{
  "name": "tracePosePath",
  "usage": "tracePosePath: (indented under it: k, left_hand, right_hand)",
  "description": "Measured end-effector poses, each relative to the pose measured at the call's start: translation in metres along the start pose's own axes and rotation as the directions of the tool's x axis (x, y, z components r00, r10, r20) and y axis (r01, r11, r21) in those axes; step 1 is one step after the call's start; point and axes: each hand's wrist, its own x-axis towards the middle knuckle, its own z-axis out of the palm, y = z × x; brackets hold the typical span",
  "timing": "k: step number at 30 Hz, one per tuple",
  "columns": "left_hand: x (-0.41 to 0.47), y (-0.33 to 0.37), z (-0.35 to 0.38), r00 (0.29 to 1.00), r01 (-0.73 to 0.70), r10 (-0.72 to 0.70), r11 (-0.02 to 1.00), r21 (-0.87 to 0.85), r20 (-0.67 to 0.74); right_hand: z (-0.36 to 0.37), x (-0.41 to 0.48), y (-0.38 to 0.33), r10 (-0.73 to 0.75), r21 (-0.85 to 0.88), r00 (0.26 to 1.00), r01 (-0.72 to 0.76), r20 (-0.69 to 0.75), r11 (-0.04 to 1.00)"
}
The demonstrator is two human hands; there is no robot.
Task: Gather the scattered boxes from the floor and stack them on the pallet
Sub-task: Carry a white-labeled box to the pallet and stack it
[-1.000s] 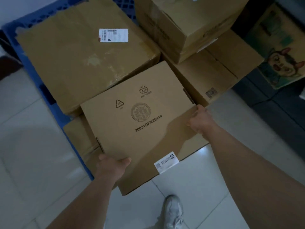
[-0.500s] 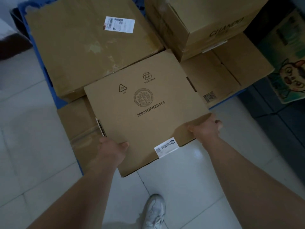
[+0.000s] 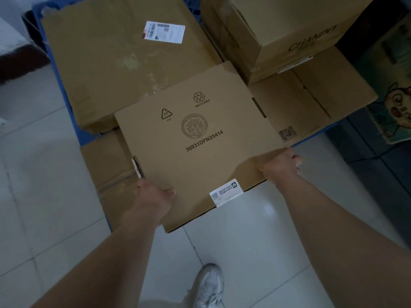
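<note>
Dim, bluish indoor light; wide-angle view with bent edges.

The printed box (image 3: 200,152) is sharp enough for its code to read clearly. A soft shadow lies across its near corner beside the right hand (image 3: 280,166). A pale patch of glare shines on the floor (image 3: 268,211) tiles just below that box. The white label (image 3: 164,32) on the large box (image 3: 124,63) is the brightest spot and is slightly washed out. The far right sinks almost to black, leaving the poster (image 3: 395,103) murky. Both forearms (image 3: 333,241) swell and stretch toward the bottom corners.
</note>
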Motion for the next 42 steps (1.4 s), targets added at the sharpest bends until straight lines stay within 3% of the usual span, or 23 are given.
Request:
tracePosePath:
  k: [11,19,26,30,34,42]
  left_hand:
    - [-0.002,0.004,-0.004,1.0,-0.011,0.011,1.0,0.017,0.024]
    - [-0.005,0.011,-0.008,0.999,-0.012,0.009,0.997,0.07,0.045]
    - [-0.028,0.037,-0.042,0.965,-0.26,0.252,0.955,0.142,0.074]
    - [-0.053,0.065,-0.075,0.905,-0.421,0.399,0.89,0.175,0.15]
    - [-0.092,0.092,-0.117,0.808,-0.584,0.545,0.791,0.181,0.224]
    - [-0.202,0.13,-0.226,0.5,-0.866,0.79,0.448,0.223,0.356]
  right_hand:
    - [0.005,0.0,-0.005,0.032,-0.043,0.999,-0.033,-0.023,0.999]
    - [0.003,-0.012,0.005,-0.058,-0.038,0.998,0.059,0.025,0.998]
    - [-0.019,-0.055,0.0,-0.221,0.019,0.975,0.221,0.03,0.975]
    - [-0.054,-0.098,-0.009,-0.321,-0.038,0.947,0.32,-0.024,0.947]
    - [-0.1,-0.158,-0.021,-0.314,-0.045,0.942,0.311,-0.118,0.949]
    - [-0.196,-0.317,-0.024,-0.274,-0.022,0.888,0.286,-0.369,0.958]
